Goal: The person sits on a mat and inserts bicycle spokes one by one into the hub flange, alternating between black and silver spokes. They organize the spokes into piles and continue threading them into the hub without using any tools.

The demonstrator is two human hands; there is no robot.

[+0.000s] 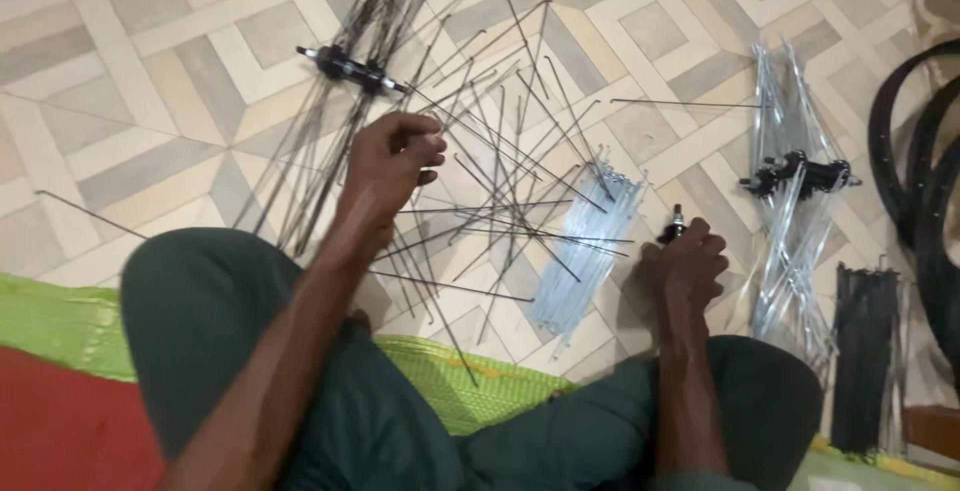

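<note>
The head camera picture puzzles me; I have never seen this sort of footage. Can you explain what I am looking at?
The camera sits on a person's head, looking down at their own knees and two bare hands. They sit on a patterned tiled floor. The left hand pinches thin black wire spokes from a loose scattered pile. The right hand grips a small black metal hub. Nearby lie a bundle of silver spokes, a black hub already threaded with black spokes, and another with silver spokes.
</note>
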